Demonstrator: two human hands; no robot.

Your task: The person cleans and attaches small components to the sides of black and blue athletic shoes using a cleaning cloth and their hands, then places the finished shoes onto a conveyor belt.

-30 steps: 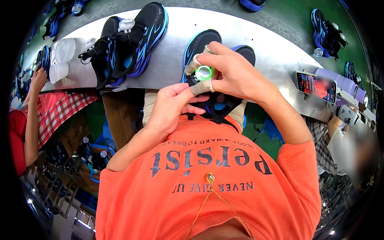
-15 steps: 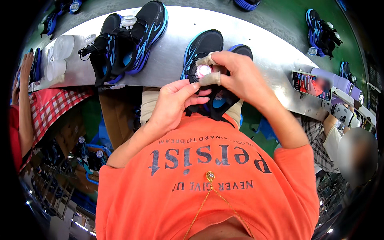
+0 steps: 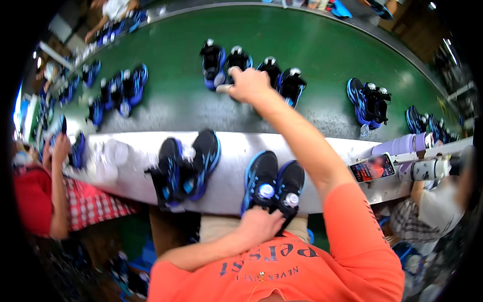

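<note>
Two black sneakers with blue-purple soles, the left one (image 3: pixel 261 168) and the right one (image 3: pixel 292 177), stand side by side on the metal ledge in front of me, toes pointing away. Each carries a round dial, one glowing blue-white (image 3: pixel 266 191), the other clear (image 3: pixel 291 200). My left hand (image 3: pixel 257 227) is closed over their collars at the near end, its fingertips partly hidden. Stretched far forward, my right hand (image 3: pixel 249 84) is over the green belt with thumb and forefinger apart. It is nearest a sneaker (image 3: pixel 237 56) in a row there, partly covered by the hand.
Another sneaker pair (image 3: pixel 204 160) stands to the left on the metal ledge (image 3: pixel 226 186), past it clear plastic pieces (image 3: pixel 111 156). A phone (image 3: pixel 373 167) and purple bottle (image 3: pixel 397 146) lie at right. More sneakers (image 3: pixel 367 103) sit on the green belt (image 3: pixel 312 55). Co-workers flank me.
My right hand has left the dial and reached forward over the belt. My left hand has shifted onto the collars. The view has swung up, showing more of the belt.
</note>
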